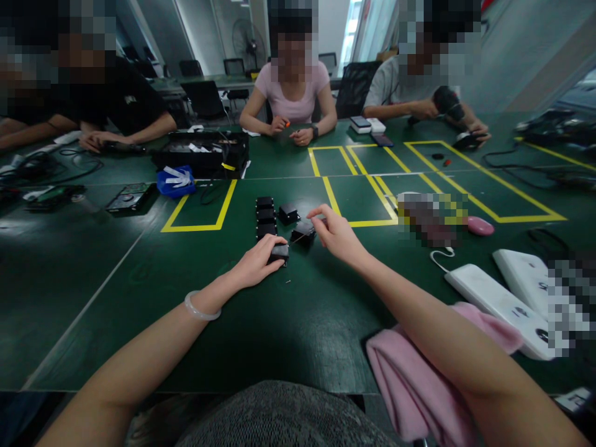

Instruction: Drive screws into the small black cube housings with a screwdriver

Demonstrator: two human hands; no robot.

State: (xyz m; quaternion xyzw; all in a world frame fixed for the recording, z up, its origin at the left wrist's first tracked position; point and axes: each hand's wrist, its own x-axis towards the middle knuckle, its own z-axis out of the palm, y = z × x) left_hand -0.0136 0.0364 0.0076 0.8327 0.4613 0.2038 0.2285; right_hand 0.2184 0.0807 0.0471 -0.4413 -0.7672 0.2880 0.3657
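Note:
My left hand [258, 261] rests on the green table with its thumb and fingers closed around a small black block [280, 252]. A column of similar black blocks [266, 214] stands just beyond it. My right hand [336, 234] hovers to the right, its thumb and index finger pinched together. Whatever is between those fingertips is too small or blurred to make out. Below and left of the pinch lies another black block [303, 232], and a further black block [288, 213] sits behind that one. A tiny metal piece, perhaps a screw [287, 282], lies in front of my left hand.
Yellow tape [193, 229] marks rectangles on the table. A blue tray [176, 182] with white strips and a black bin [200, 155] stand back left. White devices [496, 304], a pink mouse [479, 226] and pink cloth [405, 379] lie right. Several people sit opposite.

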